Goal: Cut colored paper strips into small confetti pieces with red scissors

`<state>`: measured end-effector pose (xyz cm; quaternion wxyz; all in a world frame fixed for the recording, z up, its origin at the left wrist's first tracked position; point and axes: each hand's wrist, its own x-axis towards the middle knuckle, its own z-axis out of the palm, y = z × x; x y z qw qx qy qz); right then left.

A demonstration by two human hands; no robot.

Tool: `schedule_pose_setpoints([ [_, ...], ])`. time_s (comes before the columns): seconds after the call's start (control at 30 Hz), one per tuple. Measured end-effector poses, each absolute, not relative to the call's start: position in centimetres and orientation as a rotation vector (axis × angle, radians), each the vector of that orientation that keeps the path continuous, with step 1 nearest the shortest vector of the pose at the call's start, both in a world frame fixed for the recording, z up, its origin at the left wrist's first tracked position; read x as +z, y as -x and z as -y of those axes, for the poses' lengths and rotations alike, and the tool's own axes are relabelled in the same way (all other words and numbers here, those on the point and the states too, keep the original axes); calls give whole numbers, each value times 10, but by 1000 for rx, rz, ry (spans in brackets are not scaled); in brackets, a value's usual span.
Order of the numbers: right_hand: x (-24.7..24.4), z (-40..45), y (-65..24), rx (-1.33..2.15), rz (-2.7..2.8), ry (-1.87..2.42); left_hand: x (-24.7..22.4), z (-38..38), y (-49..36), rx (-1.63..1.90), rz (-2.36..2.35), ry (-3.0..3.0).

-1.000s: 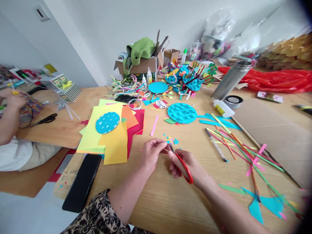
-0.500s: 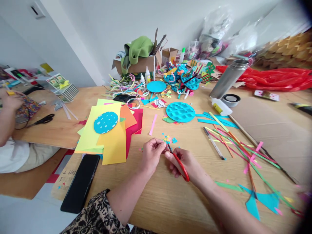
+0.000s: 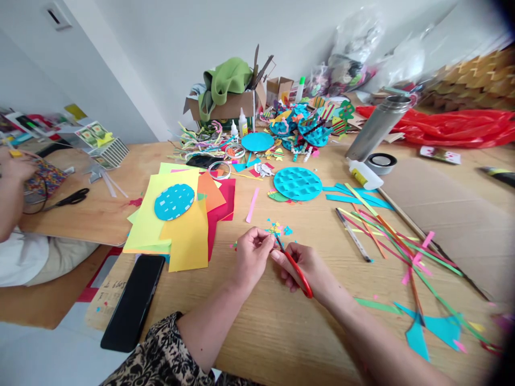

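Note:
My right hand (image 3: 300, 268) is closed around red-handled scissors (image 3: 296, 269), their blades pointing up and left toward my other hand. Thumb and fingers of my left hand (image 3: 254, 252) are pinched together at the blade tips; whatever sits between them is too small to name. Just beyond the fingertips lies a scatter of tiny paper scraps (image 3: 287, 231) in blue, yellow and pink. A pink paper strip (image 3: 252, 205) rests a little farther off. Behind the hands is a blue oval (image 3: 298, 184) with raised folded bits, overlapping a green paper fish (image 3: 277, 197).
Left are stacked coloured papers (image 3: 187, 249) under a spotted blue oval (image 3: 174, 202), and a black phone (image 3: 132, 303). Right are a pen (image 3: 353, 235), paper strips (image 3: 402, 252), a glue bottle (image 3: 364, 176) and a steel flask (image 3: 378, 128). Another person's arm (image 3: 12, 187) is at far left.
Almost nothing differs. Both hands and the scissors keep nearly the same position, and the view has shifted very slightly.

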<state>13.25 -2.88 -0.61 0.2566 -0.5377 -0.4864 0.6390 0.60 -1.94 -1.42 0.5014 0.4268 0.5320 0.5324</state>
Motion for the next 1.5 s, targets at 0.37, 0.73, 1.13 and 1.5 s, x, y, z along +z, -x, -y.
schedule_pose_setpoints([
  [0.37, -7, 29, -133, 1717, 1337, 1455, -19, 21, -8, 1303, -1305, -1049],
  [0.73, -1, 29, -134, 1776, 1326, 1478, -23, 22, -9, 1336, -1294, -1067],
  [1.13, -2, 26, -136, 1772, 1330, 1499, -26, 19, -6, 1281, -1297, -1054],
  [1.5, -4, 25, -136, 1751, 1345, 1507, -22, 17, -5, 1262, -1286, -1021],
])
